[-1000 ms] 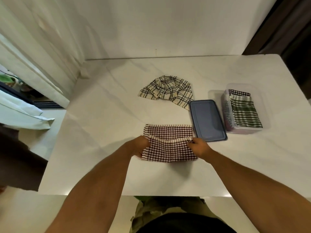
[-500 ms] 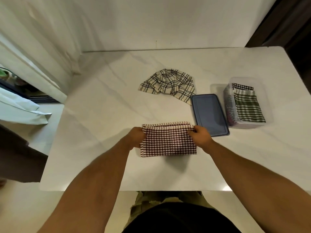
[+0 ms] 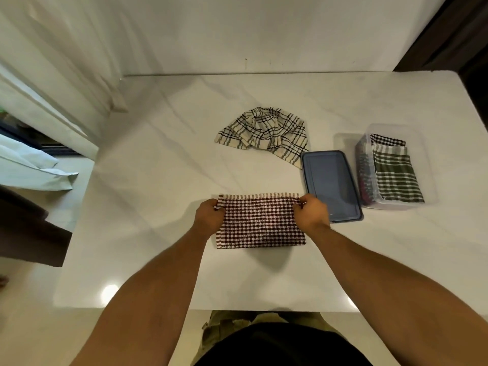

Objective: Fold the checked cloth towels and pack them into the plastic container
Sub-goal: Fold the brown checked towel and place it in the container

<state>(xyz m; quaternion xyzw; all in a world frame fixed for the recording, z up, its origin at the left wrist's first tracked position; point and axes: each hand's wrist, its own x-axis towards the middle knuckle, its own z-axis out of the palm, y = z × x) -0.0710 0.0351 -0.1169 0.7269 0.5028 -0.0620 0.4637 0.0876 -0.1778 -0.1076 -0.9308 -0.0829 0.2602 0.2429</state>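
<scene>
A maroon-and-white checked towel (image 3: 260, 223) lies folded flat on the white table (image 3: 158, 180) in front of me. My left hand (image 3: 210, 216) pinches its far left corner and my right hand (image 3: 311, 213) pinches its far right corner. A cream towel with black checks (image 3: 264, 132) lies crumpled farther back. The clear plastic container (image 3: 425, 165) stands at the right and holds folded towels, a green checked one (image 3: 393, 178) on top.
The container's blue lid (image 3: 330, 183) lies flat between the maroon towel and the container, close to my right hand. A wall runs along the table's far edge. A pale curtain (image 3: 52, 75) hangs at the left.
Both hands carried the near edge of the maroon towel away from me and over onto its far edge, so the towel now lies folded in half.
</scene>
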